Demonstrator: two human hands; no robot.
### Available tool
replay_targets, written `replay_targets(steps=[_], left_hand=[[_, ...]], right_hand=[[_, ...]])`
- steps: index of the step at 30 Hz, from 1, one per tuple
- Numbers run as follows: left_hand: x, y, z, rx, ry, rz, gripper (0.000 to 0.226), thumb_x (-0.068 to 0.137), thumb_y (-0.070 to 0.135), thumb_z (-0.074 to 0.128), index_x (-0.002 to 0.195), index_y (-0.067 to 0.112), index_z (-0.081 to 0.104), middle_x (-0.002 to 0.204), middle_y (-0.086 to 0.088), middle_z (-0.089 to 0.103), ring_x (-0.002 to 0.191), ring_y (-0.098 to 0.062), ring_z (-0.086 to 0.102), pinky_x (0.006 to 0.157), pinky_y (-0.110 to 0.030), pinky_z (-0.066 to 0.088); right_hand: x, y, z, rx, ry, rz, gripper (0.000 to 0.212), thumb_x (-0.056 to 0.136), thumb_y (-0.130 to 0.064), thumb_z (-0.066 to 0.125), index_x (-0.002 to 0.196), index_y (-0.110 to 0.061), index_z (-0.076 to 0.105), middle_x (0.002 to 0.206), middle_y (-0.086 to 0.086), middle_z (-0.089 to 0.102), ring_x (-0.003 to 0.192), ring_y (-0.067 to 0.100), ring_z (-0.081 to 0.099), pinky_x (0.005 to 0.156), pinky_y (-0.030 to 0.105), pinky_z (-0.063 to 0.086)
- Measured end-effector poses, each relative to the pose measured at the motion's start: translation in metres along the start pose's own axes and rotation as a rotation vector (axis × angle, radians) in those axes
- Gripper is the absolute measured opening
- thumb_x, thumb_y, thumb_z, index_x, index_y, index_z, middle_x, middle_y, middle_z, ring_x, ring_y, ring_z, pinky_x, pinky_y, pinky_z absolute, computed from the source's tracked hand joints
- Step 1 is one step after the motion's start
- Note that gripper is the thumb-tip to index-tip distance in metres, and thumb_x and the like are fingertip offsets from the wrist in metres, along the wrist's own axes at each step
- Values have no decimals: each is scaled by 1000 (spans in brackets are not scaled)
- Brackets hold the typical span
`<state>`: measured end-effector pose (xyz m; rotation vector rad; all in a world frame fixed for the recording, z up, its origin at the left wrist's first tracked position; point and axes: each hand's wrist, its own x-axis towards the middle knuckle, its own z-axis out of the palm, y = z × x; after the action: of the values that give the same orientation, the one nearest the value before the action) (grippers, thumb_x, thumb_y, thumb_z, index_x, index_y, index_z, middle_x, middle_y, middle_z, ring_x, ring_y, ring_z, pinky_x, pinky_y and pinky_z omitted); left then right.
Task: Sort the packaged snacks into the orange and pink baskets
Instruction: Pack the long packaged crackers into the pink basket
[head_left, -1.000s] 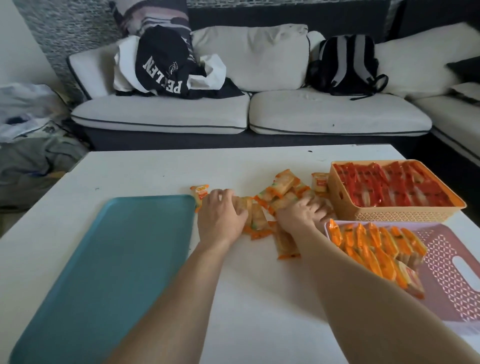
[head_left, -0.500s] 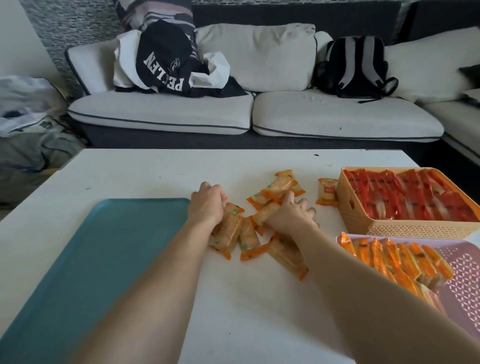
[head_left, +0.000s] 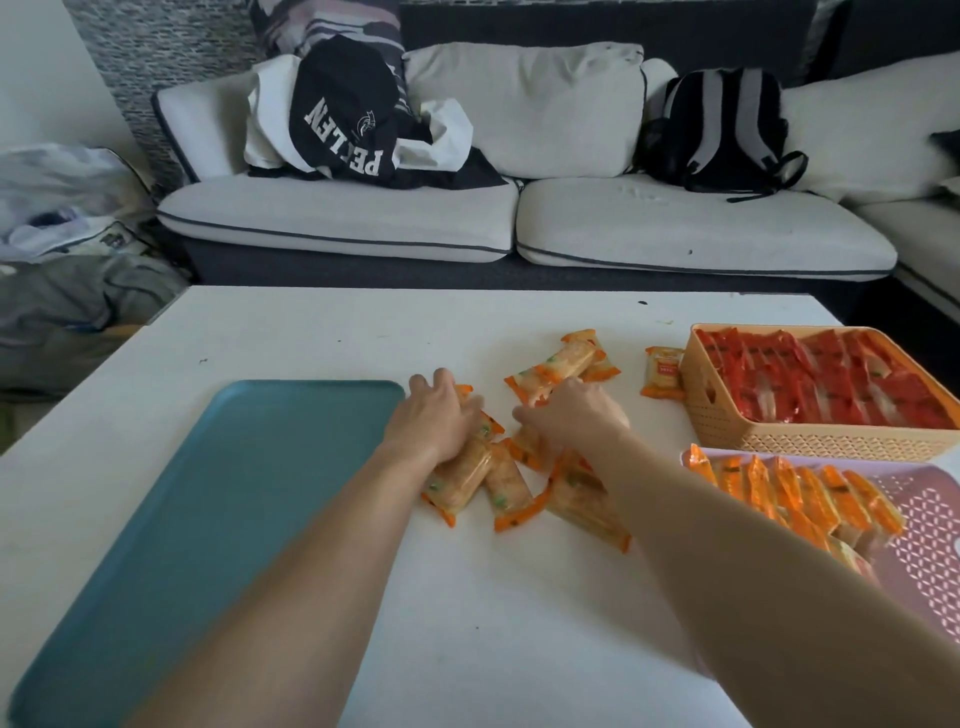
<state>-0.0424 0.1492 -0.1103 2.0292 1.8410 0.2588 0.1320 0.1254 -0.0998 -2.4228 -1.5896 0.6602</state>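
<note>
Loose orange-edged snack packets (head_left: 506, 488) lie in a small pile at the middle of the white table (head_left: 519, 634). My left hand (head_left: 436, 421) rests palm down on the pile's left side, fingers curled over a packet. My right hand (head_left: 574, 415) covers the right side, fingers bent onto the packets. Two more orange-edged packets (head_left: 553, 366) lie just beyond the hands. One small orange packet (head_left: 664, 371) sits next to the orange basket (head_left: 717, 415), which holds red packets (head_left: 831, 379). The pink basket (head_left: 935, 525) at the right holds a row of orange packets (head_left: 789, 488).
A teal tray (head_left: 208, 519) lies on the table's left half, close to my left forearm. Behind the table stands a white sofa (head_left: 337, 223) with clothes and a black backpack (head_left: 722, 124). A heap of fabric lies on the floor at the left.
Both hands have drawn the scattered packets closer together and slightly toward me. My left hand has slid over the left packets, and my view has shifted a little to the left.
</note>
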Motion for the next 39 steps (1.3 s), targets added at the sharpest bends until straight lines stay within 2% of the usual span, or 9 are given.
replay_targets(steps=[4, 9, 19, 23, 28, 31, 34, 37, 39], left_hand=[[6, 1, 2, 21, -111, -85, 94, 70, 69, 79, 136, 13, 42, 125, -9, 55, 111, -32, 60, 80, -39, 53], [7, -7, -5, 13, -107, -150, 71, 74, 40, 85, 126, 7, 50, 108, -5, 61, 87, -23, 58, 65, -33, 46], [-59, -24, -13, -251, -6, -48, 51, 88, 34, 67, 137, 29, 52, 127, -4, 64, 103, -26, 65, 79, -28, 46], [-85, -16, 4, -190, -11, -87, 74, 68, 58, 77, 130, 35, 45, 113, 2, 59, 86, -20, 66, 57, -28, 46], [-98, -10, 10, -10, 22, -66, 82, 62, 45, 89, 127, 24, 43, 103, 2, 63, 90, -26, 66, 69, -36, 54], [-93, -13, 9, -244, -31, -220, 73, 63, 35, 92, 119, 20, 48, 101, 3, 60, 93, -26, 64, 71, -32, 50], [-94, -16, 10, -790, -60, -432, 52, 70, 19, 92, 107, 10, 56, 77, -6, 63, 64, -24, 63, 58, -32, 52], [-93, -17, 18, -1159, -84, -524, 47, 76, 4, 87, 111, 4, 55, 68, -14, 62, 43, -23, 60, 51, -34, 55], [-92, -13, 24, -1248, -81, -558, 50, 71, 6, 90, 108, 1, 56, 85, -18, 70, 65, -30, 73, 68, -52, 62]], right_hand=[[-4, -12, 9, -67, 22, 2, 56, 78, -58, 74, 112, -14, 65, 89, -1, 59, 89, 23, 65, 69, 33, 55], [0, -17, -15, 89, 37, -60, 20, 78, -30, 70, 84, -12, 63, 64, -4, 63, 59, 13, 60, 55, 25, 49], [-59, 18, -40, -490, -370, -261, 43, 78, -30, 77, 115, -10, 66, 108, 8, 71, 95, 25, 66, 72, 31, 50], [-74, 28, -16, -508, -261, -280, 57, 79, -30, 79, 128, -13, 58, 119, 8, 64, 112, 28, 60, 83, 34, 52], [-86, 41, -1, -502, -60, -243, 64, 77, -23, 74, 133, -12, 45, 122, 12, 52, 115, 36, 55, 77, 38, 50], [-88, 41, 0, -450, -18, -210, 66, 79, -22, 72, 134, -9, 39, 126, 16, 44, 115, 38, 54, 74, 37, 44], [-79, 39, -3, -300, -78, -105, 78, 75, -27, 80, 136, -4, 35, 128, 18, 47, 114, 34, 56, 74, 34, 47], [-67, 36, -11, 50, -149, 20, 65, 70, -32, 84, 119, -1, 56, 92, 7, 65, 81, 21, 65, 61, 28, 53], [-62, 33, -13, 288, -174, 59, 35, 73, -29, 81, 93, -6, 65, 66, 1, 64, 60, 15, 62, 52, 24, 49]])
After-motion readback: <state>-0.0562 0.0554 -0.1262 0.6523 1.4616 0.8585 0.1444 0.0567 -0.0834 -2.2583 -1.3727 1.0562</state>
